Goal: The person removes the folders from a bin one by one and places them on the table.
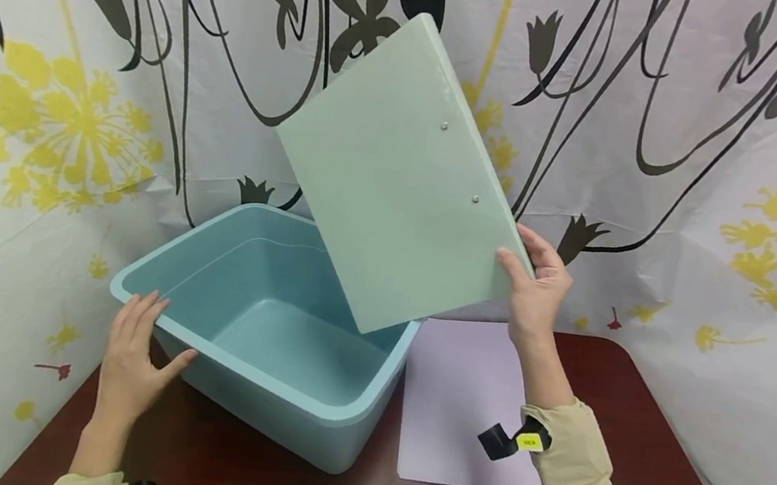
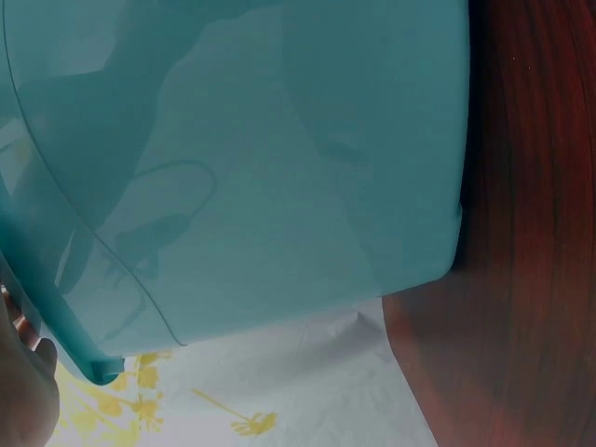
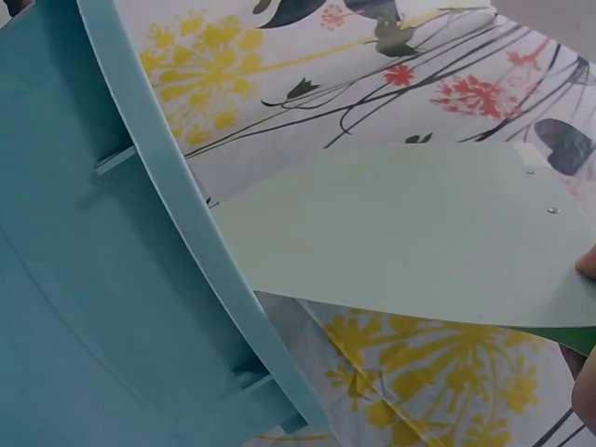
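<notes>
My right hand grips a pale green file folder by its lower right corner, thumb on the near face. Two small metal rivets show near the folder's right edge. The folder is tilted in the air, its lower corner over the right part of a blue plastic bin. My left hand rests on the bin's near left rim, fingers extended over it and thumb spread along the outer wall. In the left wrist view, only part of that hand shows beside the rim. The bin's visible floor is bare.
A light purple folder lies flat on the dark red-brown table, right of the bin and partly behind my right forearm. A floral-printed cloth hangs behind and to the sides of the table.
</notes>
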`<state>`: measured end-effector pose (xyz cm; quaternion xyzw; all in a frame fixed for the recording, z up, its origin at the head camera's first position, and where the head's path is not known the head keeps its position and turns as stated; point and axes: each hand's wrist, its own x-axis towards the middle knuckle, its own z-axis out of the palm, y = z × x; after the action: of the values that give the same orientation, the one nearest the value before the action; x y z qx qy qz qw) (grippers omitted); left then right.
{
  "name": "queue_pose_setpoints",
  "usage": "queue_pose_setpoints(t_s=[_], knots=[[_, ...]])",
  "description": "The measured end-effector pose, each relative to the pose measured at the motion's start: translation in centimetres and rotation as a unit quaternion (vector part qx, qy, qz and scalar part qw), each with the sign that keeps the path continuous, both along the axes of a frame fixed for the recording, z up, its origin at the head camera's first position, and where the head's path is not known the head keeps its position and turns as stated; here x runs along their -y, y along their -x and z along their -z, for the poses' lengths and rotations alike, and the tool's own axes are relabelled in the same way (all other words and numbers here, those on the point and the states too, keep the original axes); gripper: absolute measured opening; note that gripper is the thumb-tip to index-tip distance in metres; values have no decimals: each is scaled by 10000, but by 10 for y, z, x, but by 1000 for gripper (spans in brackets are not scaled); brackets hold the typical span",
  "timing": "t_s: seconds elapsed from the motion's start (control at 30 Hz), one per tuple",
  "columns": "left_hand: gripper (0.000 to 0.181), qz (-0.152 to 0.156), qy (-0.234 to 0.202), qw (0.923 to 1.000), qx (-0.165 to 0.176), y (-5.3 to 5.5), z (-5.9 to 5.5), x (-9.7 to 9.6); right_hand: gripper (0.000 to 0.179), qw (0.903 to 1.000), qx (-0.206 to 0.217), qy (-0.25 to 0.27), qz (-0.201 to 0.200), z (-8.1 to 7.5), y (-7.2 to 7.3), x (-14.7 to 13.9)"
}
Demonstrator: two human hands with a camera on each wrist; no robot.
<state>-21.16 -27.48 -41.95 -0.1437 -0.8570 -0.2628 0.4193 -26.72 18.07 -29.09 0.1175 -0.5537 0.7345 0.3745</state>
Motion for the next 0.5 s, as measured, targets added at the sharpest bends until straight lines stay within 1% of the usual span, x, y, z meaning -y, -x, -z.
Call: queue_pose_setpoints(t_s=[0.1, 0.33, 0.5], knots=[[92, 26, 4, 10000, 5, 0, 0, 0, 34, 9998, -96, 111, 93, -2, -3, -7], [91, 63, -44, 10000, -20, 0, -1, 0, 34, 9954, -397, 854, 150, -8, -10, -16], [92, 32, 3, 10000, -41, 1, 0, 1, 34, 9921, -453, 1147, 238, -9, -14, -22]])
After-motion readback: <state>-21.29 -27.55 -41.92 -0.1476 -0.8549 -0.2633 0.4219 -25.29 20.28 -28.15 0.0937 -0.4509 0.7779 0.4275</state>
